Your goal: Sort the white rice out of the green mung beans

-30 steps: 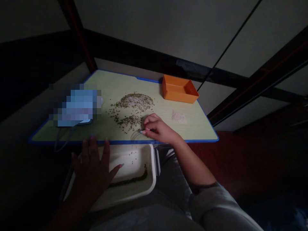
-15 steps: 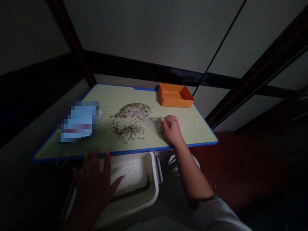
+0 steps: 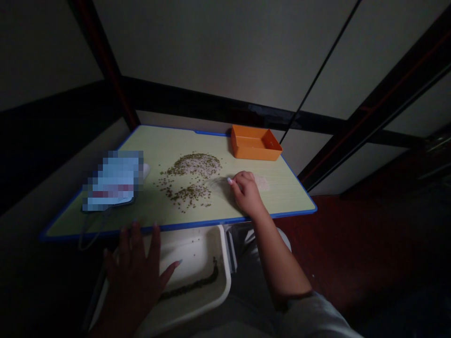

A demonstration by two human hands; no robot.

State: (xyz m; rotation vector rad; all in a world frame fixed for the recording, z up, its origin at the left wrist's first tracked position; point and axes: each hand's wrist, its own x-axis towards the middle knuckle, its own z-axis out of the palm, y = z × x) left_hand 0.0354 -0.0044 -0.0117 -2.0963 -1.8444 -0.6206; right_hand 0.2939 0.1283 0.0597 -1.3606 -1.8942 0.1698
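Note:
My right hand (image 3: 245,193) rests on the pale green table (image 3: 162,145), fingers curled and pressed together, between a heap of green beans (image 3: 188,192) and a small white pile of rice (image 3: 262,183). What the fingers pinch, if anything, is too small to see. Farther back lies a mixed mound of rice and beans (image 3: 195,164). My left hand (image 3: 136,272) lies flat with spread fingers over the white tray (image 3: 214,293) below the table's front edge. A dark line of beans (image 3: 193,284) lies in that tray.
An orange box (image 3: 255,142) stands at the table's far right corner. A blurred blue object (image 3: 112,180) with a cable sits at the left. Dark bed-frame bars and grey walls rise behind. My grey-clad lap is under the tray.
My right hand moved from the bean heap near the front edge rightward toward the rice pile, then slightly back left. The left hand stayed on the tray.

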